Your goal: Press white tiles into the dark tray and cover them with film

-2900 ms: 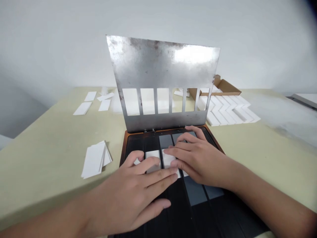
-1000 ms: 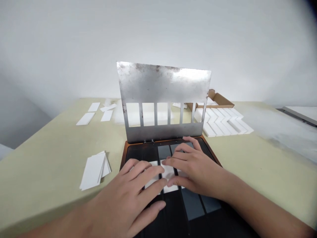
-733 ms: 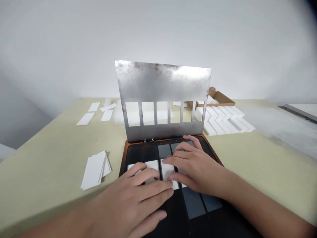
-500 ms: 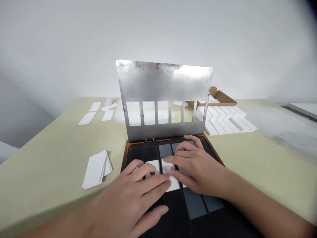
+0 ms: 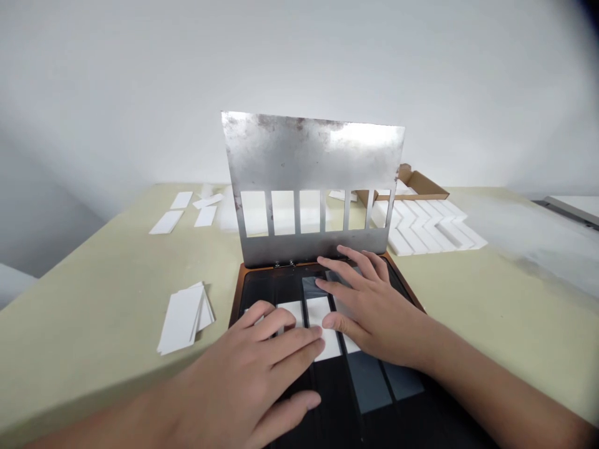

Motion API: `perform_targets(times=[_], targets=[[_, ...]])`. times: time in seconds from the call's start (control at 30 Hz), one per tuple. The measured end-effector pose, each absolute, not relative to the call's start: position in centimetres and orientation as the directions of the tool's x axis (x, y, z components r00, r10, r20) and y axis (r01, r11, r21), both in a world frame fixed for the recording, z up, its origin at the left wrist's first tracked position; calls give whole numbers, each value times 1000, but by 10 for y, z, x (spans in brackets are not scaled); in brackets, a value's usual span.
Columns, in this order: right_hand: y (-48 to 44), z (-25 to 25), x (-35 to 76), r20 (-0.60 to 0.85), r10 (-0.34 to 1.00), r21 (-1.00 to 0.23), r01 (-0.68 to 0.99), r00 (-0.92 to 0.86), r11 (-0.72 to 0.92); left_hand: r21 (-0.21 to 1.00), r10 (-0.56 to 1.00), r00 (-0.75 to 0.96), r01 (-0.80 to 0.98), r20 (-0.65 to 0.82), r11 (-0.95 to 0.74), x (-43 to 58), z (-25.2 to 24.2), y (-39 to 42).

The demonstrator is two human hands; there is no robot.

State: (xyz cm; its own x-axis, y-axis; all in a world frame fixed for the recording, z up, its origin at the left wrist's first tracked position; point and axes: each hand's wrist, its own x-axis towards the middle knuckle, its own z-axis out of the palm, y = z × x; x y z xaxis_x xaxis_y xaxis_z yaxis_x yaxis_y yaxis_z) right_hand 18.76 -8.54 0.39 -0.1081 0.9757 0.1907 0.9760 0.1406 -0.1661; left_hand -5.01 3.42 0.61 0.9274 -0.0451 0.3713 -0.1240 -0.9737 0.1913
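A black slotted tray (image 5: 337, 399) with a brown rim lies in front of me, its metal lid (image 5: 311, 162) with window cut-outs standing upright at the back. White rectangular cards (image 5: 322, 321) lie in the tray's middle slots. My left hand (image 5: 253, 374) lies flat on the left cards, fingers stretched out. My right hand (image 5: 369, 308) rests flat over the cards and slots to the right, fingers spread toward the lid's hinge. Grey slot bottoms (image 5: 369, 380) show near my right wrist.
A loose stack of white cards (image 5: 185, 317) lies left of the tray on the pale green table (image 5: 491, 299). More white cards (image 5: 185, 209) sit at the far left. Rows of white pieces (image 5: 428, 224) and a cardboard box (image 5: 418, 183) lie at the back right.
My right hand has slid forward toward the lid's hinge, uncovering more of the white card beneath it. My left hand stays pressed on the left cards.
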Motion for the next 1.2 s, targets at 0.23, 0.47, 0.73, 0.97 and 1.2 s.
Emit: perform_targets(times=[0.23, 0.47, 0.73, 0.97, 1.2], targets=[[-82, 2, 187, 314, 940, -310, 922, -129, 231, 160, -62, 924, -132, 377, -978, -51, 5, 35], [-83, -2, 189, 432, 879, -269, 902, -200, 337, 132, -69, 920, -129, 386, -983, -51, 4, 35], [-86, 0, 187, 425, 854, -142, 909, -301, 391, 90, -71, 917, -116, 392, -989, -51, 5, 34], [-86, 1, 187, 434, 850, -152, 906, -297, 394, 90, -60, 918, -103, 391, -991, -50, 7, 33], [-88, 1, 187, 424, 851, -141, 906, -310, 400, 168, -12, 925, -82, 380, -982, -52, 9, 38]])
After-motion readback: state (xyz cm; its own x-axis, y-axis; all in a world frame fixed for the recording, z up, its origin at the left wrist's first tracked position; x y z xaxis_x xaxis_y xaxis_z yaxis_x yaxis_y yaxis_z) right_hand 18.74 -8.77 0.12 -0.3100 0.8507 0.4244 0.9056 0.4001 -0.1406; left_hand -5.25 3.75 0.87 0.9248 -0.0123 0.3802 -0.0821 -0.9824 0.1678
